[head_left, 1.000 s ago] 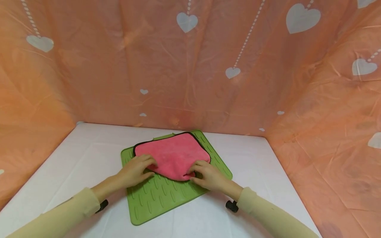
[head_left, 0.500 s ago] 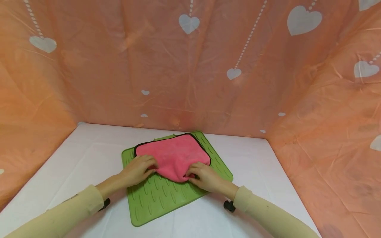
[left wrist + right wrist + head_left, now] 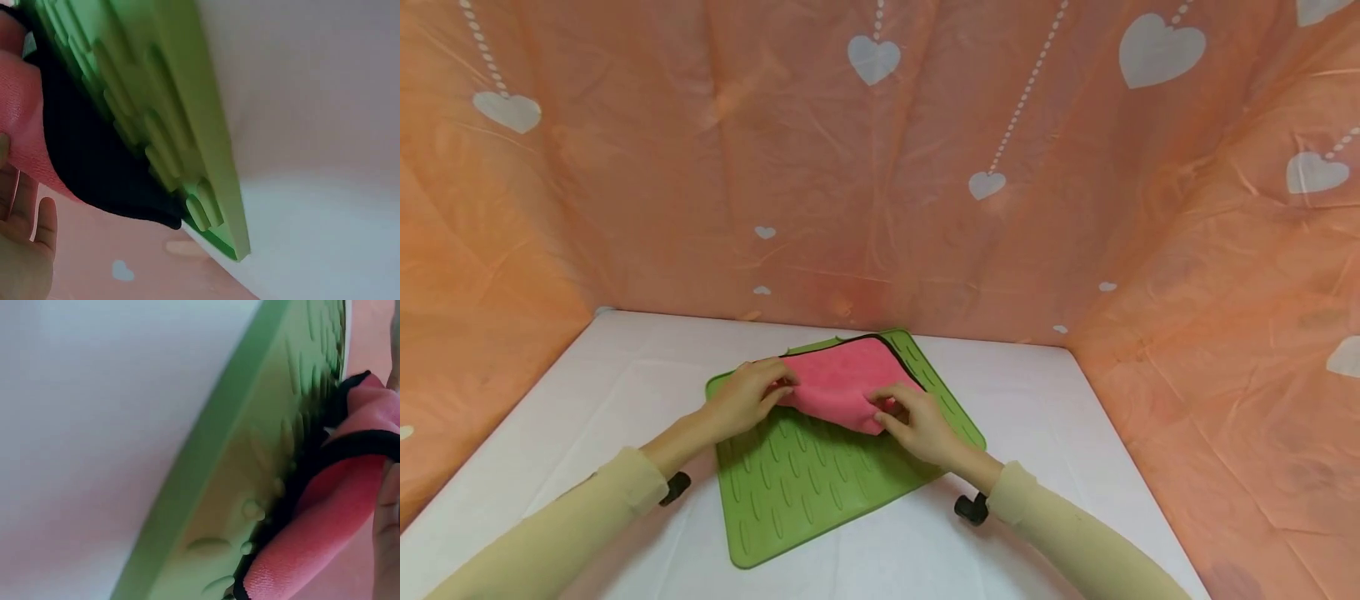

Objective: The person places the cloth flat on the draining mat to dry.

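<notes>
A pink cloth (image 3: 842, 379) with black edging lies over the far part of a green ridged mat (image 3: 797, 492). Its near side is lifted off the mat. My left hand (image 3: 747, 398) pinches that near side toward its left end, and my right hand (image 3: 919, 423) pinches it near the right corner. In the left wrist view a dark edge band hangs below the pink cloth (image 3: 22, 112), above the mat's ridges. The right wrist view shows the cloth (image 3: 312, 550) folded and bowed, with fingers (image 3: 387, 531) at its raised edge.
The mat lies askew on a white-covered table (image 3: 1030, 417). Orange sheeting (image 3: 820, 167) with pale hearts stands close behind the mat's far edge and along both sides. A small black device (image 3: 972, 508) sits under each wrist.
Both hands have risen and moved away from me, lifting the cloth's near side. More of the mat's near part shows now, while the mat stays in place.
</notes>
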